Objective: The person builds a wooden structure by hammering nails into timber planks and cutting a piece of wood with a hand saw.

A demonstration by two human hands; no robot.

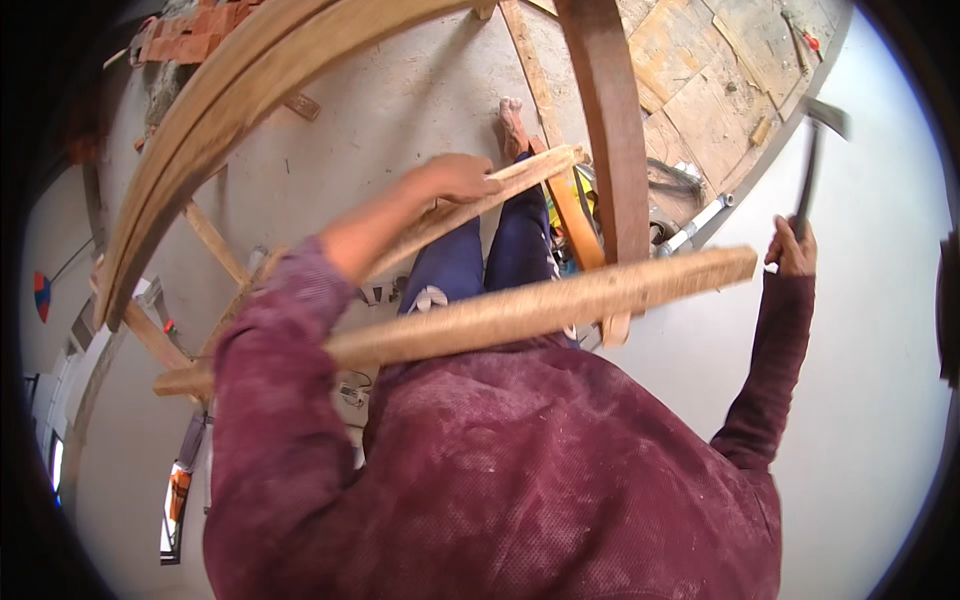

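"Which step?"
"Probably hammering: upper right, the right hand (pixel 794 250) has fingers wrapped round a hammer (pixel 812 155); the left hand (pixel 455 180) curls its fingers over a wooden batten (pixel 532 174), upper centre."
"Next move?"
"It likely needs steady bracing."

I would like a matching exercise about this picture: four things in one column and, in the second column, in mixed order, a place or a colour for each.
Things
1. tool
2. left hand
3. trousers
4. bricks

Places and colours
A. dark blue
B. held up in the right hand
C. at the upper left of the picture
D. on a wooden bar

Right pairs: 1-B, 2-D, 3-A, 4-C
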